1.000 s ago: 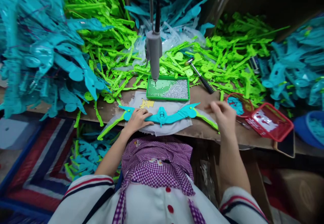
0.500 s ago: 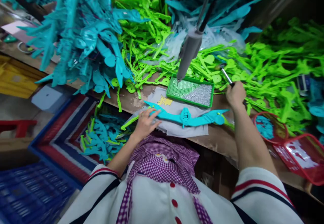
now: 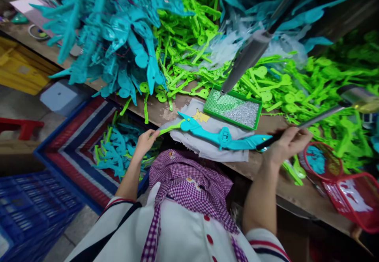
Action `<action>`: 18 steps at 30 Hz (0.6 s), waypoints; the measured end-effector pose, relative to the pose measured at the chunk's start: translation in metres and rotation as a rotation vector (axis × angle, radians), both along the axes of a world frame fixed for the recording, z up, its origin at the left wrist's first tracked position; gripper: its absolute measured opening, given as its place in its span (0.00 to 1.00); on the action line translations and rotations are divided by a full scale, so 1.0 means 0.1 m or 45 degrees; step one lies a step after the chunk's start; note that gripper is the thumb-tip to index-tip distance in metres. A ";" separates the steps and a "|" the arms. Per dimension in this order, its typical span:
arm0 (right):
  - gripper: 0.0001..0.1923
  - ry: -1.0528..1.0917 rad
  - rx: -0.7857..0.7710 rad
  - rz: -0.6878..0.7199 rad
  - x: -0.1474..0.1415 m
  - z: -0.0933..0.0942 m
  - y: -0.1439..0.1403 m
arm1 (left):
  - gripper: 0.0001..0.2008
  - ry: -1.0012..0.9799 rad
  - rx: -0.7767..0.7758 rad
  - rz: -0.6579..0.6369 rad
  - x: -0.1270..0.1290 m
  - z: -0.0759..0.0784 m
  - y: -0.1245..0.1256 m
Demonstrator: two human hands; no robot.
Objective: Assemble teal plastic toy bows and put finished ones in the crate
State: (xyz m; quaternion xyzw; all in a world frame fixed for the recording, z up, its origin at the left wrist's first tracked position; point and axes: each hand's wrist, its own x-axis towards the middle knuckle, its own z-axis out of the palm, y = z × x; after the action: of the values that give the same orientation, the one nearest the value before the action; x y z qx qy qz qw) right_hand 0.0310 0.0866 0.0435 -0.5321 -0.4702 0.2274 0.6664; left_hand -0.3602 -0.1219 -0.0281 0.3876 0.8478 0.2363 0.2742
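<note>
A teal toy bow [image 3: 222,136] with green tips lies on a grey cloth [image 3: 207,147] at the bench's front edge. My left hand [image 3: 144,143] grips the bow's green left tip past the bench edge. A small hammer [image 3: 331,110] with a black grip and metal shaft is raised over the bow's right end, and my right hand [image 3: 286,145] holds it by the handle. A hanging grey screwdriver [image 3: 247,58] points into a green tray [image 3: 235,110] of small screws just behind the bow.
Piles of green parts [image 3: 296,84] and teal parts [image 3: 118,41] cover the back of the wooden bench [image 3: 296,191]. Two red mesh baskets [image 3: 352,193] sit at the right. More teal parts lie in a striped bin [image 3: 77,135] below left; a blue crate [image 3: 26,210] stands at the lower left.
My right hand reached to the hammer among the green parts, took it and lifted it back toward the bow. My left hand slid from the bow's teal limb to its green tip. The view swung left.
</note>
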 end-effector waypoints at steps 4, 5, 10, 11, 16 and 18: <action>0.12 0.167 0.127 -0.008 -0.61 0.33 -0.05 | 0.21 0.153 0.050 0.041 -0.14 0.00 0.02; 0.14 0.164 0.136 -0.002 -0.70 0.41 -0.03 | 0.20 0.258 0.082 0.057 -0.14 0.03 0.01; 0.19 0.188 0.133 0.124 -0.72 0.58 -0.10 | 0.24 0.588 0.547 -0.103 0.46 0.34 0.22; 0.17 0.216 0.107 0.157 -0.64 0.55 -0.15 | 0.21 0.470 0.633 -0.328 0.71 0.39 0.34; 0.18 0.253 -0.233 0.246 -0.03 0.11 -0.69 | 0.24 0.202 0.628 -1.276 2.05 0.36 1.18; 0.19 0.262 -0.463 0.266 0.21 -0.10 -1.00 | 0.27 0.239 0.542 -1.417 2.38 0.26 1.46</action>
State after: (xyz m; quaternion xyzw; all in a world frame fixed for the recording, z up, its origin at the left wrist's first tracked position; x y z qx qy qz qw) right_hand 0.0516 -0.0134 0.0340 -0.5657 -0.4036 0.4293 0.5769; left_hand -0.1222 0.0237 -0.0022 0.8387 0.4722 0.1865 0.1970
